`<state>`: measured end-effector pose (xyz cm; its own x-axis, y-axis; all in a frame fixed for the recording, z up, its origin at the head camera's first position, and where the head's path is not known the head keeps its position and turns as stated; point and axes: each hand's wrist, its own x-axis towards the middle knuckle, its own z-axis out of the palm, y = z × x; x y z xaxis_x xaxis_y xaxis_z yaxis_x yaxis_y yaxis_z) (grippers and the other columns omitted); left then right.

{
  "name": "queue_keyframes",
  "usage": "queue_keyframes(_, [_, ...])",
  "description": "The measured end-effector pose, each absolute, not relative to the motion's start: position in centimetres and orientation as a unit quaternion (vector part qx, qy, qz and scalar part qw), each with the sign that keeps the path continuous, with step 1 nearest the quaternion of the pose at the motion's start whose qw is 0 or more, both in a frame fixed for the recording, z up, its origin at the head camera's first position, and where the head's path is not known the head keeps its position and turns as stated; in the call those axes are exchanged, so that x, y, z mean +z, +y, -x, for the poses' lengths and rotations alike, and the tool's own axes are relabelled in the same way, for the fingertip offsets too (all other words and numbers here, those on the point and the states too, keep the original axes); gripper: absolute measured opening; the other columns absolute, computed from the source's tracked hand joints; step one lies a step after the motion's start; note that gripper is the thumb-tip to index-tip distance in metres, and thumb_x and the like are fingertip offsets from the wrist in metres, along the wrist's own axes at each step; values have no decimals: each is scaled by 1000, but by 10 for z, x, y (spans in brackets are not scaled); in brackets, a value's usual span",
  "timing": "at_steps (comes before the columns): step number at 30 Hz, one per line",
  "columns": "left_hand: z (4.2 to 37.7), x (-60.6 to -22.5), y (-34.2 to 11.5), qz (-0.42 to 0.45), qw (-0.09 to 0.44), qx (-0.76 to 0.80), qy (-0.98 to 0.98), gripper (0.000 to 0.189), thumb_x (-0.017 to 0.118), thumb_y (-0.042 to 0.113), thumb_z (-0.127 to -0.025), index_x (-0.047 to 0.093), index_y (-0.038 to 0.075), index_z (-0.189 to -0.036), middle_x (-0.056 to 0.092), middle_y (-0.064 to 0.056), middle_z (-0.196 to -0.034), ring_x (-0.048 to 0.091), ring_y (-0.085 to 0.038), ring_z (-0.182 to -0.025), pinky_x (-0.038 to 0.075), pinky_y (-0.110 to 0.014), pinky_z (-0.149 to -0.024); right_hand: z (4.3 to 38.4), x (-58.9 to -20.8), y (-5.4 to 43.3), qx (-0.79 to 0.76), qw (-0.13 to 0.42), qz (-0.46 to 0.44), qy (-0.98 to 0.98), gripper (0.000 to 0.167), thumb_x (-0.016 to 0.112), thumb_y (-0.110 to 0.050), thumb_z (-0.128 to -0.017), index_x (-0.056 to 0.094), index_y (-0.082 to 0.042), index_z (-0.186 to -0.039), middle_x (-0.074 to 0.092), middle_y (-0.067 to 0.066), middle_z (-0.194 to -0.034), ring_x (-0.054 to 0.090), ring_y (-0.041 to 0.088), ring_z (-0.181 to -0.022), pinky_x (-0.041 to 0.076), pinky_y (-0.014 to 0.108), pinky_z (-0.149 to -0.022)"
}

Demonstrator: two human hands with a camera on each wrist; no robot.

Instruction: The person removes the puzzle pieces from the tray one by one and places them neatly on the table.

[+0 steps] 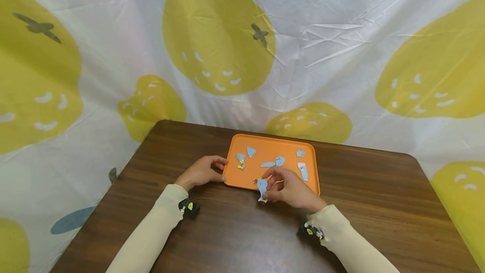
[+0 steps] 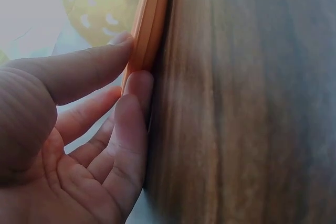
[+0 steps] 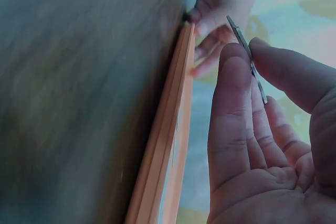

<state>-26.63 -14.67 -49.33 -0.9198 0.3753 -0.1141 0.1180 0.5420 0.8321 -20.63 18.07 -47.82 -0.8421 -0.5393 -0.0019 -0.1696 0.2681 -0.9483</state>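
My right hand (image 1: 289, 188) pinches a thin, irregular light-blue puzzle piece (image 1: 262, 189) with red and yellow print, raised over the near edge of the orange tray (image 1: 273, 141). In the right wrist view the puzzle piece (image 3: 247, 51) appears edge-on between thumb and fingertips. At the tray's left side, my left hand (image 1: 201, 172) holds the rim near the front corner. The left wrist view shows its thumb (image 2: 94, 69) and fingertips against the tray's edge (image 2: 149, 30).
Several light-blue pieces lie apart on the tray, among them a triangular piece (image 1: 251, 151), a star-like piece (image 1: 300, 153), a long piece (image 1: 302, 172) and a rounded piece (image 1: 279, 161). The tray rests on a brown wooden table (image 1: 235, 231). Behind hangs a fruit-patterned cloth (image 1: 303, 54).
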Motion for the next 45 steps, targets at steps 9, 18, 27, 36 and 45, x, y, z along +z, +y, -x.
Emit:
queue_keyframes(9, [271,-496,-147,-151,140,459,864,57,92,16,-82,70,8,-135,73,-8,-115,64,-23,-111,47,-41,-100,201,-487,157,-566,182,248,765,43,83,0,-88,59,-3,-124,70,15,-91,75,32,-70,63,45,-65])
queue_keyframes(18, [270,-495,-147,-151,141,454,867,56,92,16,-82,70,10,-134,73,-7,-114,64,-23,-111,47,-40,-100,198,-492,127,-577,190,260,751,42,81,2,-87,58,-1,-123,69,17,-92,75,26,-71,63,45,-66])
queue_keyframes(27, [271,-495,-147,-157,139,454,866,56,91,15,-83,69,8,-134,73,-9,-115,64,-24,-110,49,-38,-97,201,-495,103,-573,208,265,747,40,80,4,-86,57,1,-119,68,8,-87,72,16,-68,63,37,-64])
queue_keyframes(36, [270,-493,-146,-163,138,460,862,56,91,11,-82,69,6,-133,73,-10,-114,65,-23,-110,49,-36,-96,202,-497,77,-591,239,239,732,40,79,8,-83,55,3,-114,66,4,-82,70,14,-64,62,34,-63])
queue_keyframes(45, [271,-495,-148,-158,142,471,856,57,90,11,-80,70,7,-133,74,-10,-114,65,-24,-111,50,-37,-98,203,-501,58,-560,241,238,756,37,84,4,-81,58,0,-107,66,1,-77,68,13,-62,61,32,-62])
